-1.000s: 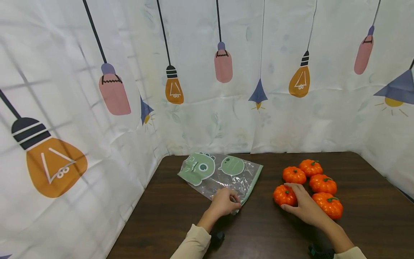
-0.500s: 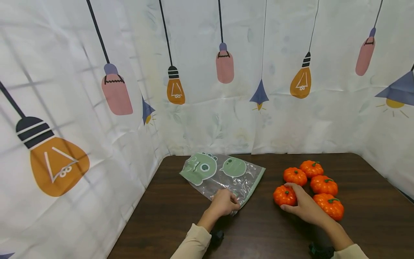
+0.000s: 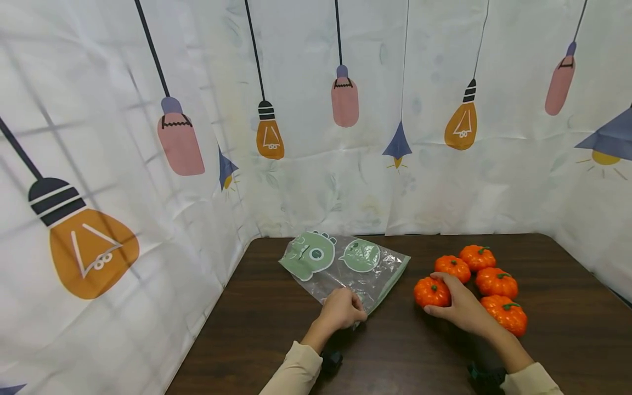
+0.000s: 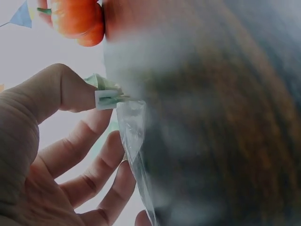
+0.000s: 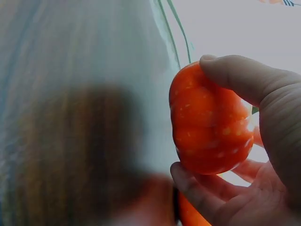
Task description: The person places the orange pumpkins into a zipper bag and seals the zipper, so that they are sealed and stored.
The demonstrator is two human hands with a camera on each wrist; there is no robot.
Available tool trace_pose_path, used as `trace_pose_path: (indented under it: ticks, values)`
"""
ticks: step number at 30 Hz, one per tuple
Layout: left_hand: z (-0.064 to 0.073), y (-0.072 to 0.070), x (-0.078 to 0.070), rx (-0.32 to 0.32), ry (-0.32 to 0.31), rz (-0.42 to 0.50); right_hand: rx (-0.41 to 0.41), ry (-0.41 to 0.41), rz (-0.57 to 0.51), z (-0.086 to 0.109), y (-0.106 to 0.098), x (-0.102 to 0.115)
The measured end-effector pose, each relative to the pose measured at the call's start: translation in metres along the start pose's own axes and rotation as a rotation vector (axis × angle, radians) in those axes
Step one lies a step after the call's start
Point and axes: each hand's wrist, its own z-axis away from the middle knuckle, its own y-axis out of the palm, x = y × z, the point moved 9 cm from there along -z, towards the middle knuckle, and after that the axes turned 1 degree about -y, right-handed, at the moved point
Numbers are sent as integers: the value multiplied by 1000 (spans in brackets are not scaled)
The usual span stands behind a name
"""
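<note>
My left hand [image 3: 342, 310] pinches the near corner of a clear zip bag [image 3: 355, 280] printed with green cartoon figures. In the left wrist view, thumb and forefinger grip the zip end of the bag [image 4: 131, 127], while the other fingers spread beneath. My right hand [image 3: 461, 307] holds a small orange toy pumpkin [image 3: 430, 292], thumb on one side and fingers on the other. The right wrist view shows this pumpkin [image 5: 211, 122] between thumb and fingertips, its underside facing the table. Several more orange pumpkins [image 3: 496, 282] lie just beyond and beside the right hand.
A dark wooden table [image 3: 237, 340] carries everything. White curtains [image 3: 316, 186] printed with hanging lamps stand behind it and at both sides. A dark wrist device [image 3: 332, 362] sits at the left wrist, another [image 3: 486, 378] at the right.
The right hand has shifted slightly left with the pumpkin, away from the other pumpkins. The left hand stays at the bag's corner; the bag's far part has moved a little right.
</note>
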Motion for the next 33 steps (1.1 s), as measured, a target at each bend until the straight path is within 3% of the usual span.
trace_pose_path:
  ticks: [8, 17, 20, 24, 33]
  values:
    - [1, -6, 1, -31, -29, 4, -32, -25, -36, -11, -10, 10]
    - [7, -19, -4, -124, -48, 46, -29, -34, -95, -25, -11, 24]
    - [10, -21, -7, -118, -59, 43, -30, -44, -115, -29, -9, 30]
    - [12, -22, -11, -127, -44, 30, -23, -39, -139, -33, -6, 37]
    - [7, -31, -12, -260, 17, 76, -7, -21, -188, -40, -1, 44]
